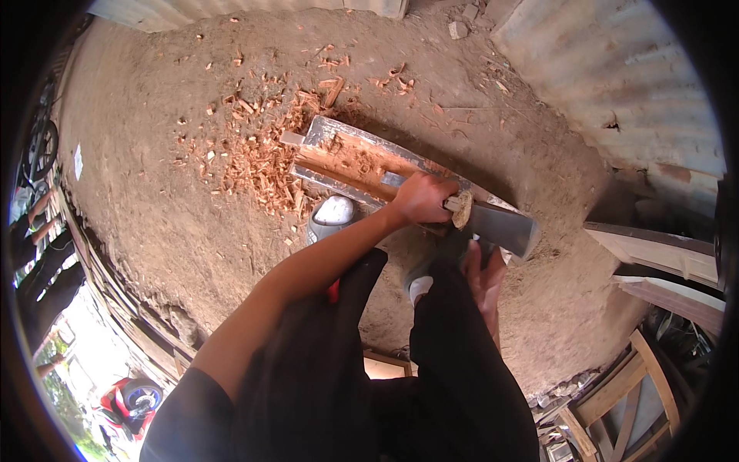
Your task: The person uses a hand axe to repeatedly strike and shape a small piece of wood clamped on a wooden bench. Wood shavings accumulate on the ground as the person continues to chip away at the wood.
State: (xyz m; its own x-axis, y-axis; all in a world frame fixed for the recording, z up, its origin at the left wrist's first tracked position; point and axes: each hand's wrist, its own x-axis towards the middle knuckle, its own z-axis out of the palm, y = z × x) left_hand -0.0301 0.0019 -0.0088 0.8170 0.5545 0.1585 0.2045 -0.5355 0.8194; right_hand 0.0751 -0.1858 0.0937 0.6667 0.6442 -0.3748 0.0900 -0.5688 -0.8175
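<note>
My left hand [423,198] is closed round a cutting tool beside a pale wooden piece [461,209]. The tool's broad grey metal blade [504,229] points right, over the near right end of a long wooden workpiece [358,156]. That workpiece lies slantwise on the ground, its edges dark and weathered and its hollowed middle freshly cut and reddish. A small grey metal piece [393,179] shows just left of my left hand. Below the blade is my right hand [485,276], smeared and partly hidden, so its grip is unclear.
Reddish wood chips [258,165] are scattered over the dirt floor [146,192]. My shoe [331,215] stands close to the workpiece's near edge. Corrugated metal sheeting [616,85] rises at the right, above wooden boards [662,250] and a wooden frame [616,393]. A red motorcycle [127,404] is at lower left.
</note>
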